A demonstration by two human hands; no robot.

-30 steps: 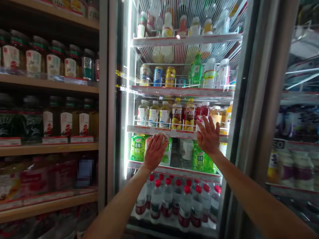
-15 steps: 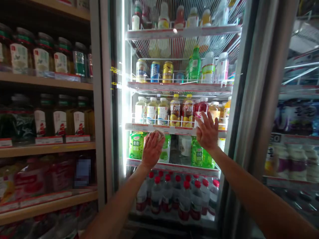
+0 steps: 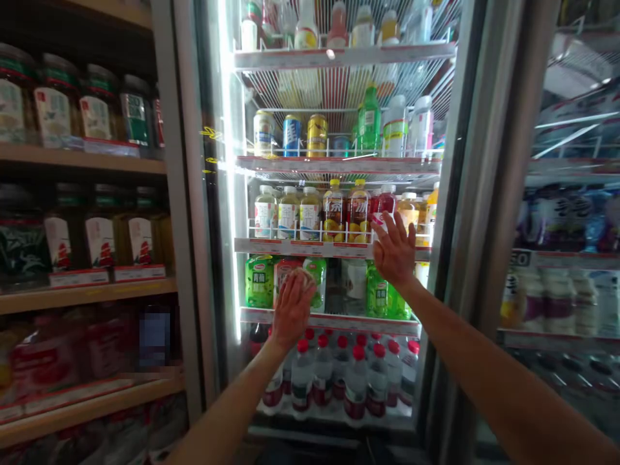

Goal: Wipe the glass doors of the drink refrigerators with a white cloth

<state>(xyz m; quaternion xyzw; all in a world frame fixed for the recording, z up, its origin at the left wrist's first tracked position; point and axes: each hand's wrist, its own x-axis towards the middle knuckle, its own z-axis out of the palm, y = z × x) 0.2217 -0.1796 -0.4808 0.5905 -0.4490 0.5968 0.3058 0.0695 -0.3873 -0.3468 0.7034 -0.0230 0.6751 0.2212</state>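
Observation:
My left hand (image 3: 291,315) presses a crumpled pale cloth (image 3: 305,279) flat toward the glass front (image 3: 334,284) of a lit drinks fridge. It sits level with the green drink packs (image 3: 259,282) on a lower shelf, partly covering a reddish pack. My right hand (image 3: 396,255) is spread with fingers apart and appears to rest on the glass, in front of the red-drink bottle (image 3: 387,199) and the shelf edge. Nothing shows in it. Dark iced-tea bottles (image 3: 334,210) with yellow caps stand behind the glass between the hands.
Red-capped bottles (image 3: 357,381) fill the fridge bottom; cans (image 3: 317,135) and a green bottle (image 3: 371,121) stand higher up. Wooden shelves (image 3: 87,290) with jars and bottles are on the left. A metal door frame (image 3: 494,194) and another fridge section stand to the right.
My left hand with the cloth has slid down a little, from the shelf edge to the packs below. My right hand stays in about the same spot. The view has shifted slightly.

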